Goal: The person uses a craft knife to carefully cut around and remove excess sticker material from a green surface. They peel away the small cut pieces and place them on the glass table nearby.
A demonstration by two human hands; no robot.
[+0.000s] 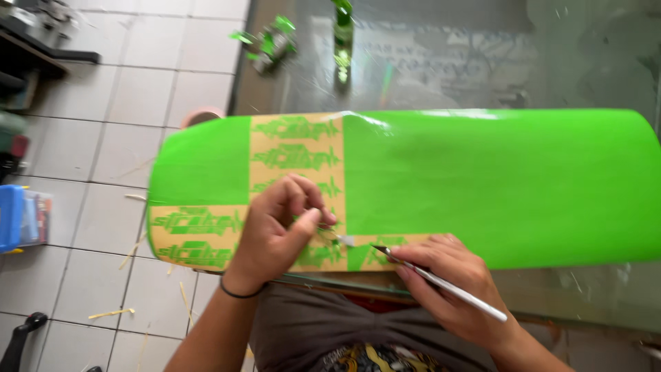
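Note:
A long bright green vinyl sheet (496,186) lies across a glass table, with a tan backing area (296,148) showing green cut-out logo shapes where vinyl has been peeled off. My left hand (279,231) pinches a thin strip of green vinyl (329,234) between thumb and fingers, just above the backing. My right hand (451,275) holds a slim white craft knife (441,282) like a pen, its tip resting on the sheet next to the pinched strip. A black band circles my left wrist.
The glass table (441,62) carries green vinyl scraps (268,41) and a green strip at the far side. A tiled floor (103,117) on the left holds small tan offcuts, a blue box (12,217) and dark equipment at the upper left.

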